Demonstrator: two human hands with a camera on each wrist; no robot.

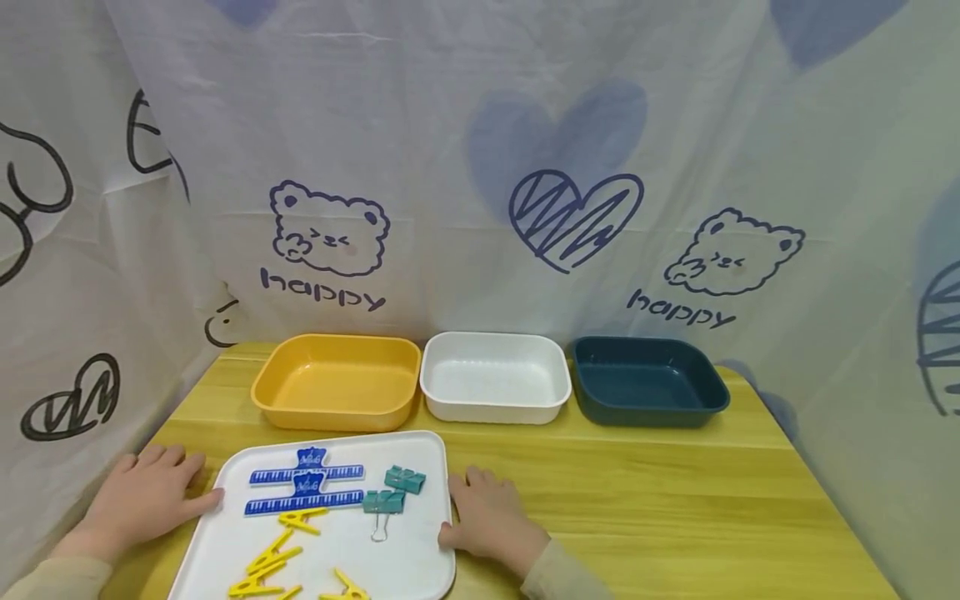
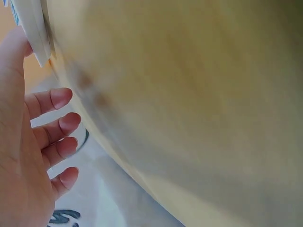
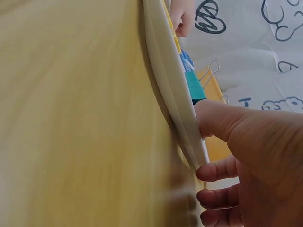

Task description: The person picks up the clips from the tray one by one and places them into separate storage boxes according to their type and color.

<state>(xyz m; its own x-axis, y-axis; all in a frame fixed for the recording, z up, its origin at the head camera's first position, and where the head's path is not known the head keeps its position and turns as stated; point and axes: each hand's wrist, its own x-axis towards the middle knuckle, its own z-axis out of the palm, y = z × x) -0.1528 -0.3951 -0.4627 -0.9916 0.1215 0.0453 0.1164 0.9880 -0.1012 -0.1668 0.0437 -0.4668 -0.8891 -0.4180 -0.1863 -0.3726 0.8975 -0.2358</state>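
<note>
Touching the tray (image 1: 420,571): work apparently at its start

Left hand (image 1: 146,500) and right hand (image 1: 491,518) touch opposite edges, fingers loosely extended. Blue clips (image 1: 306,503), green clips (image 1: 384,502) and yellow pegs (image 1: 296,521) remain on it; none in yellow tub (image 1: 337,420), white tub (image 1: 495,412) or dark tub (image 1: 652,414).
</note>
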